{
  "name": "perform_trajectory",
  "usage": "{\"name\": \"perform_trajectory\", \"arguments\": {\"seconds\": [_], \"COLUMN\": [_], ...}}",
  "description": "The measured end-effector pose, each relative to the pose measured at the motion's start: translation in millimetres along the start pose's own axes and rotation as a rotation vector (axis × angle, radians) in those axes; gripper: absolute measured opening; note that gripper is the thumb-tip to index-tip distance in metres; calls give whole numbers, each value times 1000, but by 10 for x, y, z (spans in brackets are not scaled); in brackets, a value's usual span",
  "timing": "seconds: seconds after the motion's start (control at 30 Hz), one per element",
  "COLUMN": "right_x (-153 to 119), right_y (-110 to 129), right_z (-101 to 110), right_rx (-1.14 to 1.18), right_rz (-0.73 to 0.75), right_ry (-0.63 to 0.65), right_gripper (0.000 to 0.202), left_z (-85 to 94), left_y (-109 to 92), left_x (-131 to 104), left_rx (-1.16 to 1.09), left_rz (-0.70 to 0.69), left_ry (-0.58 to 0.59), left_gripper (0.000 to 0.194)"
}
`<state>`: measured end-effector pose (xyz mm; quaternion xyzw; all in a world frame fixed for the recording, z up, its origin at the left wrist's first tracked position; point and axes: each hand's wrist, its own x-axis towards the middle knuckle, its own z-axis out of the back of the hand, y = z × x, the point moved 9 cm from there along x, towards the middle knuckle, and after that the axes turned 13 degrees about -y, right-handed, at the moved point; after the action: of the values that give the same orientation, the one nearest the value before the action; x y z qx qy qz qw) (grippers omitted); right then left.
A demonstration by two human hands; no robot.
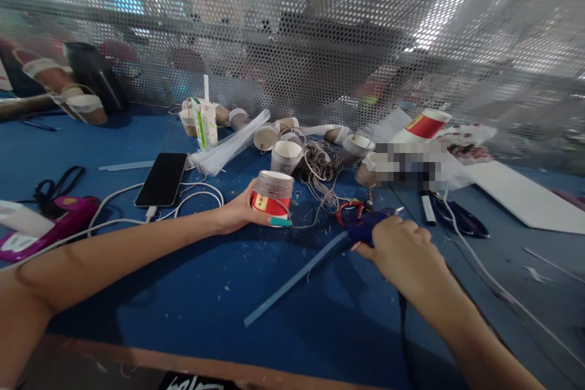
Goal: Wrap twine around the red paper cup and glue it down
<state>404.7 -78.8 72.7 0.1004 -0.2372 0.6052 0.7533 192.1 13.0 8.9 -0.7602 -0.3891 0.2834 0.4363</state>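
My left hand [242, 212] is wrapped round a red paper cup [274, 198] near the middle, its upper part wound with grey cord. A strand of the cord runs from the cup toward a tangled pile of cord [320, 164] behind it. To the right, my right hand [404, 244] grips a dark blue glue gun [368, 226], and a long translucent glue stick [297, 277] sticks out of its back end toward the lower left. Red-handled scissors [350, 213] lie just beyond the gun, partly hidden.
Several small cups [287, 155] stand and lie behind the held cup. A phone [162, 180] with a white cable and a magenta glue gun [68, 225] are at the left. A white board [530, 195] lies right; a perforated metal screen [292, 42] rises behind.
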Motion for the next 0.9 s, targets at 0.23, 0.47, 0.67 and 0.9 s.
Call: {"name": "perform_trajectory", "arguments": {"seconds": [0.23,0.47,0.67,0.9], "right_x": [70,199,112,-47], "right_y": [184,203,325,346], "right_z": [475,119,-36,172], "right_rx": [118,737,1231,1367], "right_rz": [67,-109,-293,-220], "right_ry": [-280,-248,12,-96], "right_gripper": [27,26,42,17], "left_z": [20,120,-20,11], "left_y": [34,98,59,83], "left_x": [-8,50,14,26], "left_rx": [14,1,22,7], "left_rz": [33,20,50,70], "left_ry": [6,-37,16,4], "left_gripper": [72,68,56,57]}}
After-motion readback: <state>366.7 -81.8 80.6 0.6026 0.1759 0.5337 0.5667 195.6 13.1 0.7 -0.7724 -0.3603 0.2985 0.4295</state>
